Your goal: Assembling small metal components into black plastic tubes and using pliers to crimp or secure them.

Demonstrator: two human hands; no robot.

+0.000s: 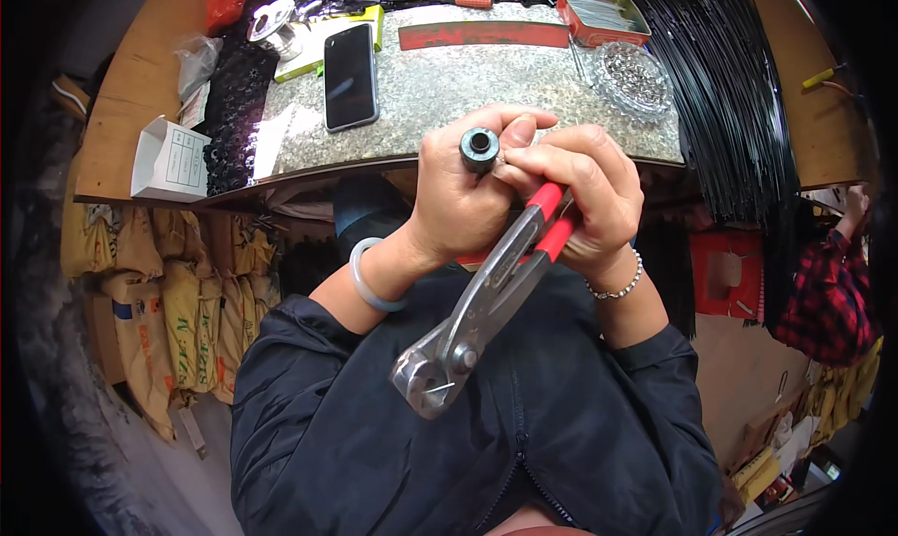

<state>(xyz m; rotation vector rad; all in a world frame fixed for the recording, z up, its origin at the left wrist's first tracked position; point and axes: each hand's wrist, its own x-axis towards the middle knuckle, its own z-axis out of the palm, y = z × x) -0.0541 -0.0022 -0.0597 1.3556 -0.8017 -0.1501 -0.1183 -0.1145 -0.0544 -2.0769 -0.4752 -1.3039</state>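
Observation:
In front of my chest, my left hand (447, 199) is closed round a dark round tube (473, 160), its ringed end with a central hole facing up. My right hand (603, 199) is closed on red-handled cutting pliers (488, 297). Their metal jaws point down and left, toward my jacket, away from the tube. A thin light piece (440, 387) shows at the jaws. The thumb and fingertips of my right hand also pinch together against the tube's side. Whatever small thing lies between them is too small to name.
On the bench lie a phone (350, 78), a red strip (482, 36), a wire spool (278, 31) and a glass dish of small metal parts (636, 79). A red tin (606, 17) holds thin pins. Long black rods (725, 87) hang over the edge. Another person's plaid sleeve (828, 297) is at right.

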